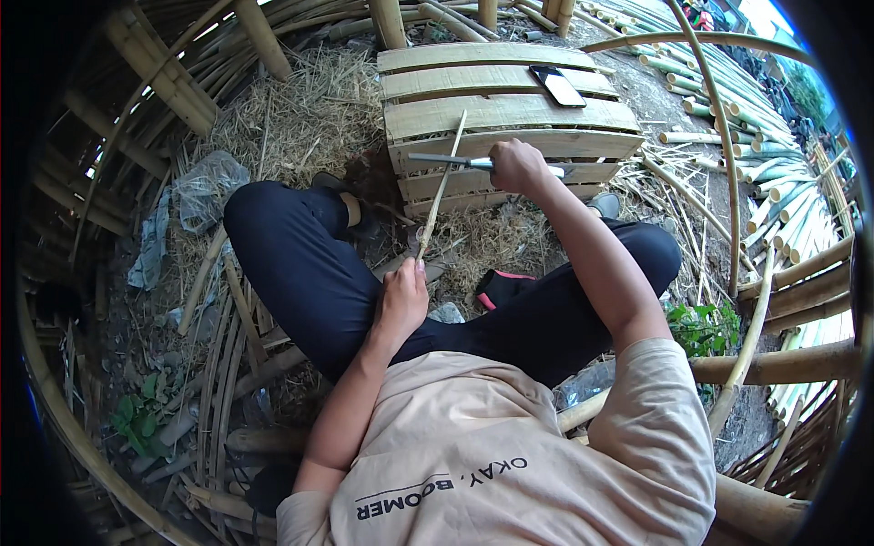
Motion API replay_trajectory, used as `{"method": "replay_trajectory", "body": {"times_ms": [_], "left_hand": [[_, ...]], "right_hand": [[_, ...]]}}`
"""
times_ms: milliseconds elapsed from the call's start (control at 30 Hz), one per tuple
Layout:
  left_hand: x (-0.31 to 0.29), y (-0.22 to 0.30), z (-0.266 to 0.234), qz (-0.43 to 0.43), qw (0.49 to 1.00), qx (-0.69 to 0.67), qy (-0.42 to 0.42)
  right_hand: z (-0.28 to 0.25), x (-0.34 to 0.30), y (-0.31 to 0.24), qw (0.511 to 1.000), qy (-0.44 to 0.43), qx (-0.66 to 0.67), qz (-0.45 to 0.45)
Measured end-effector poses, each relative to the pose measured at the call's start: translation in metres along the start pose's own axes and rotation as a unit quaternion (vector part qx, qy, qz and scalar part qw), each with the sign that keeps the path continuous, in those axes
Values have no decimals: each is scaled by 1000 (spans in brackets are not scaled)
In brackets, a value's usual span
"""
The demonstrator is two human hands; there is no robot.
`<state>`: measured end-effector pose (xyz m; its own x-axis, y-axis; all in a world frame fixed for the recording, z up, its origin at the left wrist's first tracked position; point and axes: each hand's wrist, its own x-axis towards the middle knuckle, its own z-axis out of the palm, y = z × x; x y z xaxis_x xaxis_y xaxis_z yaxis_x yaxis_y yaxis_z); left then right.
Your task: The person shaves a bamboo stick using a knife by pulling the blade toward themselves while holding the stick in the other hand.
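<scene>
I see the left hand (402,296) low in the middle, fingers pinched around the bottom end of a thin bamboo strip (442,182), which rises tilted up and slightly right until its top lies against the slatted bamboo bench (510,114). The right hand (517,166) is closed in a fist around the handle of a knife (451,160); the blade points left and crosses the strip at about a right angle, meeting it near the bench's front edge (whether the edge bites into the strip, I cannot tell). A dark flat phone (557,86) lies on the bench near its far right corner, well apart from the knife. I note the person sits on the ground, legs in dark trousers (300,264) spread to either side of the strip, beige shirt at the lower edge. Dry straw (309,109) covers the ground left of the bench. Cut bamboo poles (774,182) lie stacked along the right side. A crumpled plastic bag (205,187) lies just beside the left knee.
</scene>
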<state>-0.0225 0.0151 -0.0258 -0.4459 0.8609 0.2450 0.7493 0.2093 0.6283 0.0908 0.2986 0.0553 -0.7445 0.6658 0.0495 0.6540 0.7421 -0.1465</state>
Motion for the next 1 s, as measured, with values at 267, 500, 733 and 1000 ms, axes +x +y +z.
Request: {"method": "replay_trajectory", "body": {"times_ms": [267,500,733,1000], "left_hand": [[1,-4,0,-23,999,-30,-37],[4,2,-1,-14,999,-20,-28],[3,0,-1,-7,1000,-24,-15],[3,-3,0,2,1000,-17,-11]], "right_hand": [[-1,1,3,1000,19,17,-6],[-2,9,14,995,25,25,95],[-3,5,2,999,7,3,46],[4,9,16,998,6,33,47]]}}
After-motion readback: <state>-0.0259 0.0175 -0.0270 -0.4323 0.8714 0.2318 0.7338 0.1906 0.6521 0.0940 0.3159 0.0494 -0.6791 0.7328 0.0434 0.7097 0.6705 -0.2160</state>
